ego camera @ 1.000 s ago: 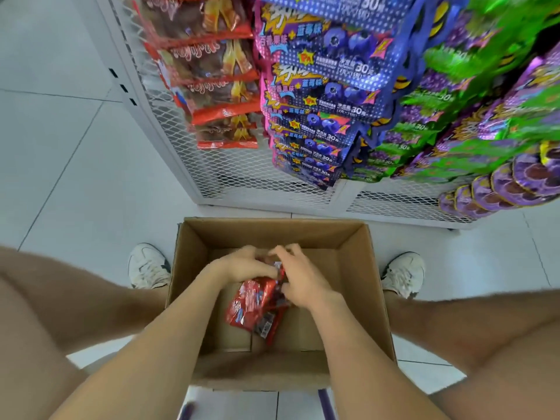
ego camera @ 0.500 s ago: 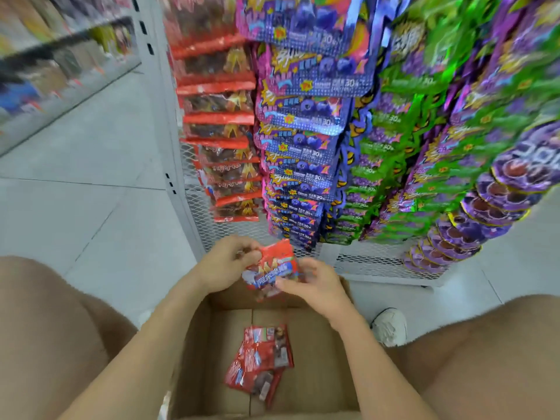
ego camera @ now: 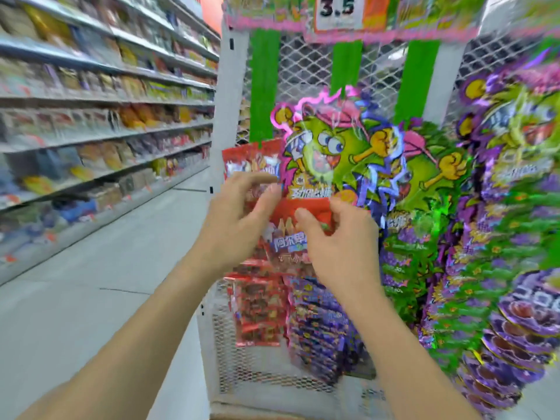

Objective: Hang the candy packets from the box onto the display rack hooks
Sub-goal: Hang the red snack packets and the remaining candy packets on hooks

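Observation:
I hold a red candy packet up in front of the white mesh display rack. My right hand pinches the packet's red top edge between thumb and fingers. My left hand is at the packet's left side, fingers curled toward it; whether it grips is blurred. Just above and left hangs another red packet on the rack. More red packets hang below my hands. The box is out of view.
Green character packets, purple-blue packets and green-purple packets fill the rack to the right. Store shelves run along the left of a grey-floored aisle. A price sign reading 3.5 tops the rack.
My hands lifted one red packet out of the box and up to the upper hooks of the rack. My head tilted up, so the box left the view.

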Available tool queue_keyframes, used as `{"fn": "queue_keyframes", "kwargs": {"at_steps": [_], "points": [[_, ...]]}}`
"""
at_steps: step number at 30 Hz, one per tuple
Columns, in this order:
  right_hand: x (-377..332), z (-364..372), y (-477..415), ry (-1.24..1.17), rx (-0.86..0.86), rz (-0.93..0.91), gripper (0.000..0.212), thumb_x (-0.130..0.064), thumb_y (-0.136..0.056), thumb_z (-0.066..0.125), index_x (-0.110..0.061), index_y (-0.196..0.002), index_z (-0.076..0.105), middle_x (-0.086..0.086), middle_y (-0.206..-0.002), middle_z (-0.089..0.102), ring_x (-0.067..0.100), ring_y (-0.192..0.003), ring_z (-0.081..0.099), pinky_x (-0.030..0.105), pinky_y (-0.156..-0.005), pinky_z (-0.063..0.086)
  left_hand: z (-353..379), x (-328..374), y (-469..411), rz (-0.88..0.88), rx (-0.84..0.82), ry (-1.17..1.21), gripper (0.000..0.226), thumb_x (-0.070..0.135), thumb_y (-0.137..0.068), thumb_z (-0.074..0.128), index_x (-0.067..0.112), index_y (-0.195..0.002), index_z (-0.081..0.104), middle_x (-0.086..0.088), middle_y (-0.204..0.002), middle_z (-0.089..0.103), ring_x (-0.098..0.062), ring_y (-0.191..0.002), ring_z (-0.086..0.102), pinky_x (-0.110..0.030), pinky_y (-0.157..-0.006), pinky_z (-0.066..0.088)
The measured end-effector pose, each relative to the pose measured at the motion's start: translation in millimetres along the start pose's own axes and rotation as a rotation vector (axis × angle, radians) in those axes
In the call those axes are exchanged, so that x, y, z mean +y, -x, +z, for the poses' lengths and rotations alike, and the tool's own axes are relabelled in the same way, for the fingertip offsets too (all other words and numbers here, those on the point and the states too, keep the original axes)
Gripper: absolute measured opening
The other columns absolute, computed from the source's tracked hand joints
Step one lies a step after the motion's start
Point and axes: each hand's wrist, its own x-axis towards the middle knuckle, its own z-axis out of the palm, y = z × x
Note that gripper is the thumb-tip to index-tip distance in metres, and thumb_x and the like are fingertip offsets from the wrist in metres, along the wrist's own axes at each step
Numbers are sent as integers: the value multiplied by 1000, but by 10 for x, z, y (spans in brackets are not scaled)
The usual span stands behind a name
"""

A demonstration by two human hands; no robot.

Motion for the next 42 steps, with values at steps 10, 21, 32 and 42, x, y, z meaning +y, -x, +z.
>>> {"fn": "queue_keyframes", "kwargs": {"at_steps": [10, 21, 32, 42], "points": [[-504, 263, -1382, 52, 187, -200, 25, -26, -96, 70, -15, -74, 67, -14, -60, 49, 18, -62, 43, 31, -64, 21, -134, 324, -1266, -319, 179, 178, 38, 23, -86, 53, 17, -121, 65, 3, -113, 69, -18, -110, 64, -37, -92, 53], [-612, 556, -1761, 41, 130, -35, 36, -30, -90, 70, -5, -65, 65, 0, -55, 53, 20, -55, 48, 33, -56, 40, -222, 138, -1452, -516, 22, 706, 32, 35, -97, 70, 11, -119, 75, -11, -110, 80, -29, -97, 79, -49, -92, 62], [-471, 572, -1604, 245, 52, 64, 38, -42, -90, 68, -6, -82, 66, 10, -77, 66, 36, -86, 64, 33, -64, 35, -228, -1, -1309, -292, 66, 317, 32, 39, -107, 55, 13, -110, 73, -15, -103, 79, -28, -98, 76, -56, -95, 59], [-106, 319, -279, 216, 47, -304, 12, -20, -91, 66, -22, -101, 71, -6, -87, 68, 16, -79, 63, 34, -77, 51, 150, -330, -48, 160, 381, -526, 39, 24, -93, 71, 23, -131, 61, -9, -147, 45, -37, -134, 42, -45, -108, 32]]}}
